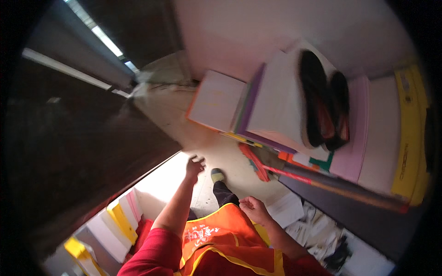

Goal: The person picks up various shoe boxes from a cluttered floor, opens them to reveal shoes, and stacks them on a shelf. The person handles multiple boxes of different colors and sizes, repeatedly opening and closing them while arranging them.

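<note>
My left hand [195,168] hangs in front of me over the bright floor, fingers a little apart and nothing in them. Close to my right thigh, my right hand [255,209] is loosely curled, with no object visible in it. An orange apron [214,234] with yellow trim and white writing covers my front. One foot in a dark shoe with a pale toe [217,176] is on the floor. Ahead of the right hand, a long stick [338,189], partly red, leans out from a red-orange head [253,162], like a broom or mop.
To my right stand several boxes, including a yellow box [411,138] and a pink box [355,127]. A pair of black shoes [312,100] rests among them. Papers and clutter [314,234] lie lower right. Boxes [121,220] line the lower left beside a dark surface [79,131].
</note>
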A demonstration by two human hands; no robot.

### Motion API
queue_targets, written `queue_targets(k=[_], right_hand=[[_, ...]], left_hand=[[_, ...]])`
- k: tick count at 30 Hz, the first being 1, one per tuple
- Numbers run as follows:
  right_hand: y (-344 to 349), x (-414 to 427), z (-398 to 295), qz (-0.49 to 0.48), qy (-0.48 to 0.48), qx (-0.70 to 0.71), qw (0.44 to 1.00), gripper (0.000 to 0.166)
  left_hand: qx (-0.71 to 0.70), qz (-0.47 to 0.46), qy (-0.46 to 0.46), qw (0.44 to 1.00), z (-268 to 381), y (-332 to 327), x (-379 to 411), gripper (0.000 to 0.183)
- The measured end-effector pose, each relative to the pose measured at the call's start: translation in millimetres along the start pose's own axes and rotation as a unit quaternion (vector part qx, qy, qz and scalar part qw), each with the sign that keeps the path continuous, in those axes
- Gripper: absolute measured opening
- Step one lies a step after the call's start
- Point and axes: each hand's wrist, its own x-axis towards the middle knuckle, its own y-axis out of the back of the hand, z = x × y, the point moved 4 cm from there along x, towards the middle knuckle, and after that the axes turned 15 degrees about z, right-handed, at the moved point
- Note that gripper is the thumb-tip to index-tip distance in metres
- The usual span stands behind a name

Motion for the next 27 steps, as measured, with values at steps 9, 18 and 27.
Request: queue_targets(k=[9,18,27], right_hand=[[-99,-62,-128,-0.221,0.040,-0.059,0.973,0.016],[-292,-196,-246,-0.493,0.216,-0.180,0.823,0.024],[-532,-338,-263,-0.513,0.163,-0.237,0.809,0.064]], left_hand=[[0.199,0.171,0.023,0.965,0,267,-228,0.037],[-0.106,0.783,-0.212,0.575,11,531,-465,0.014],[0.433,0.608,-0.298,0.595,86,652,-481,0.046]])
